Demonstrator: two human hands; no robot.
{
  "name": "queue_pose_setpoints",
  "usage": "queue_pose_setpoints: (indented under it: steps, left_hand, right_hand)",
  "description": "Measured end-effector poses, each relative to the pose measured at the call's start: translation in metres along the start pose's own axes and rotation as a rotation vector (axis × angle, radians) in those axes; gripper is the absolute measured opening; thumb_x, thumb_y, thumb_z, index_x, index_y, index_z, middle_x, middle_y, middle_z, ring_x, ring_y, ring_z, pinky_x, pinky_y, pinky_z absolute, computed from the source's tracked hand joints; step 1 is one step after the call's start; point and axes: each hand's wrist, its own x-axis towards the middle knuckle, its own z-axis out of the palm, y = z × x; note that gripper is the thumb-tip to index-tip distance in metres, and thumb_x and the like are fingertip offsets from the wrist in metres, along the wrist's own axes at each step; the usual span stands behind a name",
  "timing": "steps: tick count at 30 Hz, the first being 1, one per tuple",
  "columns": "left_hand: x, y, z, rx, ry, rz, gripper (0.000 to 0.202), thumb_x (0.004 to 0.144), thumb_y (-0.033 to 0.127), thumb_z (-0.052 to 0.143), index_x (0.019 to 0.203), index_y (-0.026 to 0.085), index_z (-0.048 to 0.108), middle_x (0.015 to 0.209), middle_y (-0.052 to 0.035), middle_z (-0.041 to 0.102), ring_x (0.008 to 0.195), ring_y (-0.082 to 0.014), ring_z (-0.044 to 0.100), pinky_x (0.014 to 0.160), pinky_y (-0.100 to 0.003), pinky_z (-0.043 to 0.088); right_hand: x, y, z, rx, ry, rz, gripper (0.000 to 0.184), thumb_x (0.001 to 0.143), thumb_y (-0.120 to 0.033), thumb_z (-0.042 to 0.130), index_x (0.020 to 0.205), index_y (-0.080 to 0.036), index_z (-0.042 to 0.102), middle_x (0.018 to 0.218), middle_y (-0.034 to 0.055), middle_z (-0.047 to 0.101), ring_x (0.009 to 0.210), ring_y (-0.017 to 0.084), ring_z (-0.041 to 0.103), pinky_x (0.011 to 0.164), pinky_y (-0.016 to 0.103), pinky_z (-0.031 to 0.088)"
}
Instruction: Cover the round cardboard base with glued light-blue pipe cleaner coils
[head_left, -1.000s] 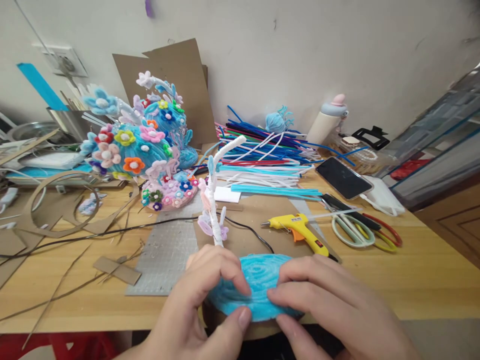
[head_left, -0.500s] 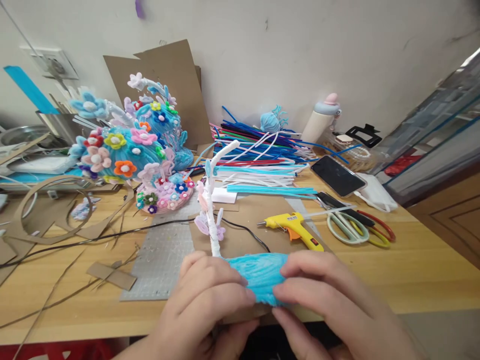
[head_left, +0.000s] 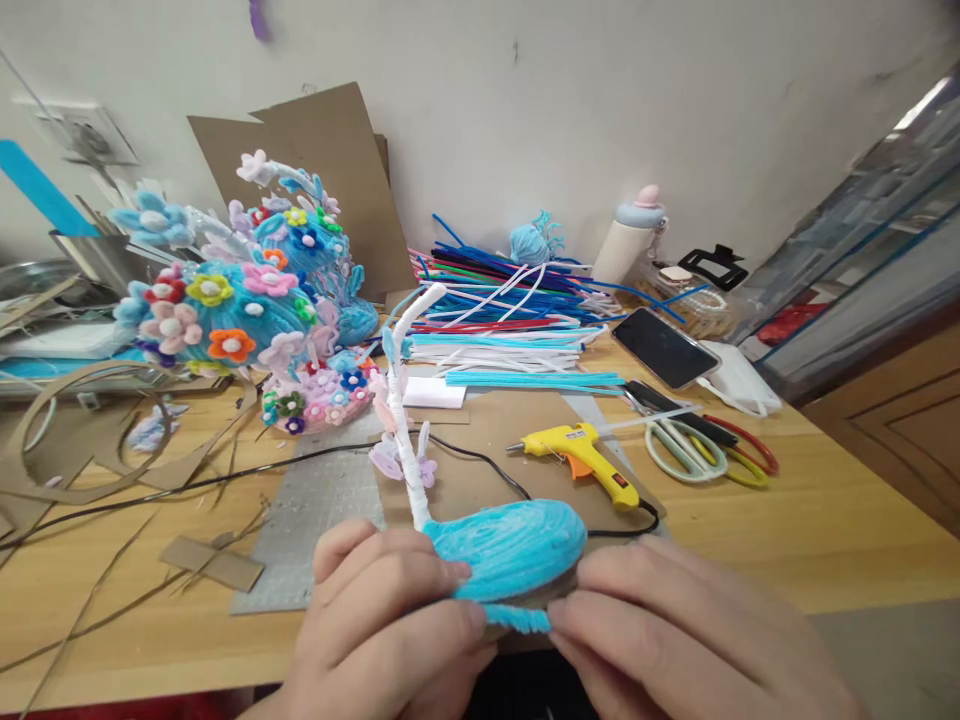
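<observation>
Just past the table's front edge is a blue, fuzzy oval piece with a white wrapped stem rising from its left end. Small pink and purple butterfly-like shapes cling to the stem. My left hand is closed around the oval's near left side. A blue pipe cleaner runs along the oval's lower near edge, between both hands. My right hand pinches its right end, beside the oval's right tip. The oval's underside is hidden, and so are parts of both thumbs.
A yellow glue gun lies beyond the oval, near scissors and a phone. Bundled pipe cleaners lie along the wall. Flower-covered blue shapes stand at the left, near cardboard scraps. A black cable crosses the table.
My right hand has moved off the oval's top to its lower right, baring its right end. The pipe cleaner now shows apart below the oval. The view has shifted slightly.
</observation>
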Motion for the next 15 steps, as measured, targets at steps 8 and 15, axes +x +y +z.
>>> queue_pose_setpoints:
  steps: [8,15]
  left_hand:
    - [0.0000,0.0002,-0.0006,0.020,0.002,0.015,0.023,0.080,0.004,0.060,0.094,0.022,0.061,0.088,-0.0003,0.060,0.083,-0.0147,0.060,0.075,-0.034,0.042]
    - [0.0008,-0.0021,-0.0060,0.073,-0.102,0.099,0.029,0.081,0.005,0.059,0.099,0.026,0.065,0.094,-0.0013,0.056,0.090,-0.0158,0.057,0.081,-0.034,0.039]
  right_hand:
    - [0.0075,-0.0024,0.0012,0.160,-0.040,0.176,0.009,0.084,-0.013,0.059,0.084,-0.022,0.061,0.075,0.0017,0.067,0.066,0.016,0.064,0.059,0.027,0.054]
    - [0.0082,-0.0020,0.0031,0.215,-0.034,0.301,0.013,0.086,-0.013,0.053,0.077,-0.022,0.058,0.067,0.0017,0.057,0.064,0.017,0.058,0.056,0.028,0.050]
